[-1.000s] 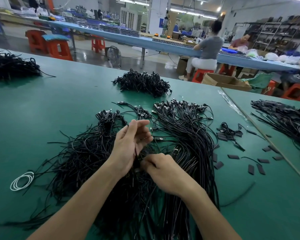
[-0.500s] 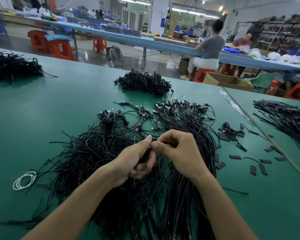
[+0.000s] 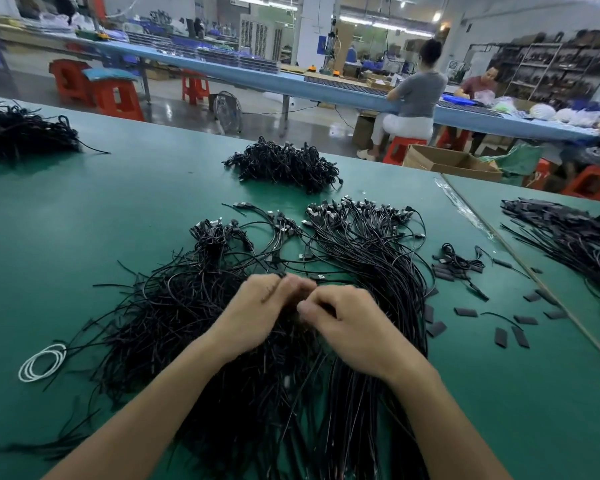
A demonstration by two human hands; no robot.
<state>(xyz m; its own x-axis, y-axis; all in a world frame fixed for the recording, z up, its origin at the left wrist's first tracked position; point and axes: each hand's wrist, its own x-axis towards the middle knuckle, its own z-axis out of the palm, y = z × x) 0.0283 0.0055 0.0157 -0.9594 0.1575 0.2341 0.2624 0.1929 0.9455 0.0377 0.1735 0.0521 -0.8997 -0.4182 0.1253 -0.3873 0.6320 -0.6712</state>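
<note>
Forearms come in from the near edge over the pile (image 3: 243, 393) of loose black cables, which fans across the green bench (image 3: 84, 220). Left hand (image 3: 257, 313) and right hand (image 3: 352, 329) meet fingertip to fingertip above the pile's middle. Both have fingers curled in and thumbs pressed toward forefingers, with wrists bent slightly inward. They appear to pinch one cable (image 3: 282, 274) between them; blur hides the tips, so I cannot tell whether a sleeve is on it.

Step, by my reading: working a single cable free of the pile, or dressing its end. The next move calls for a firm pinch and a straight pull so the neighbours don't drag along, then likely a reach right for the sleeves (image 3: 465, 311) — flat black pieces scattered just beside the pile.

White coil (image 3: 42, 367) lies to the left, apart. Beyond the hands the plug ends (image 3: 361, 211) bunch together; farther back — a separate heap (image 3: 284, 164).
</note>
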